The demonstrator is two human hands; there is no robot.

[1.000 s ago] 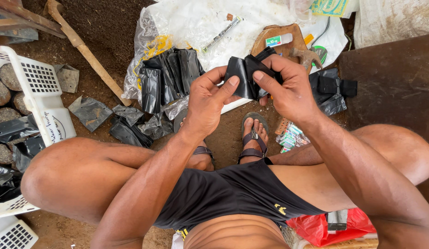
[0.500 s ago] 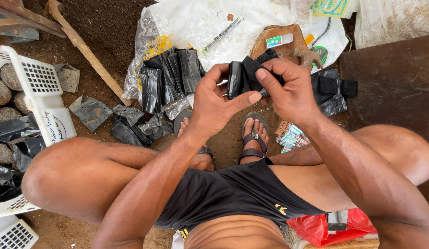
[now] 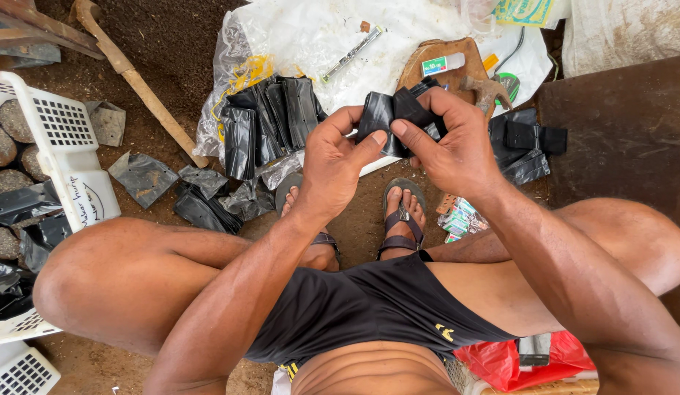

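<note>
I sit low over bare earth, knees spread, feet in sandals. Both hands are raised in front of me on a small folded bundle of black plastic bags (image 3: 387, 117). My left hand (image 3: 332, 164) pinches its lower left edge with thumb and forefinger. From the right, my right hand (image 3: 449, 143) wraps the bundle, fingers curled over its top. A stack of more black bags (image 3: 263, 124) lies on a clear plastic sheet (image 3: 303, 36) just beyond my left hand.
A white slotted crate (image 3: 69, 146) with soil-filled black bags stands at the left. Loose black bags (image 3: 201, 205) lie on the ground. A wooden handle (image 3: 135, 80) slants at top left. Another black bundle (image 3: 526, 143) and a rusty metal sheet (image 3: 625, 139) are at the right.
Both hands have kept hold of the bundle. My left thumb and forefinger have shifted slightly along its edge.
</note>
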